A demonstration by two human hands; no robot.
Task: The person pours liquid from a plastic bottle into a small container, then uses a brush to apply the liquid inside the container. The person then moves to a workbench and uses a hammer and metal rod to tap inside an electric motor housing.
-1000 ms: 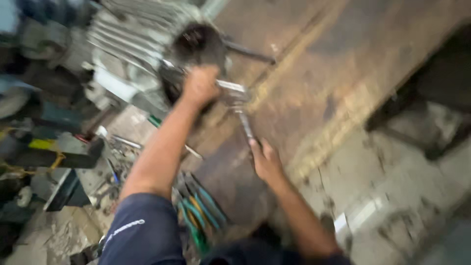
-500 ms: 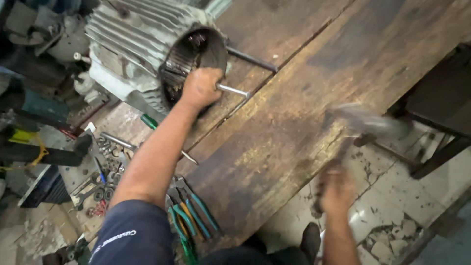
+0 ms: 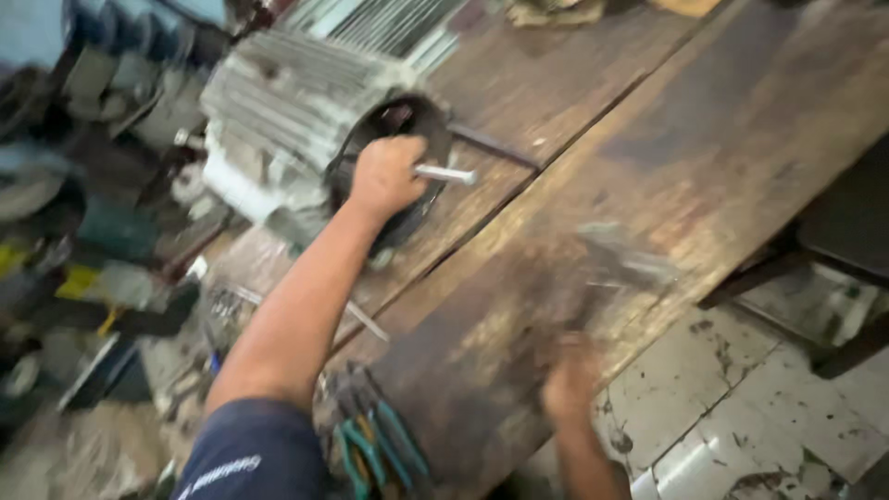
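Left hand (image 3: 384, 176) is closed around a short silver metal rod (image 3: 446, 173), holding it at the open mouth of a ribbed grey motor housing (image 3: 296, 111) that lies on its side at the far left of the wooden table (image 3: 704, 120). The rod sticks out of the fist toward the table's middle. A dark thin bar (image 3: 495, 148) lies on the planks just beyond the housing's opening. Right hand (image 3: 569, 384) hangs by the table's near edge, blurred by motion, fist closed on the handle of a hammer (image 3: 616, 264) whose smeared head shows above the planks, apart from the rod. Green-handled pliers (image 3: 375, 444) lie at the near left corner beside the left arm's dark sleeve. Loose small metal parts (image 3: 227, 301) lie near the left edge.
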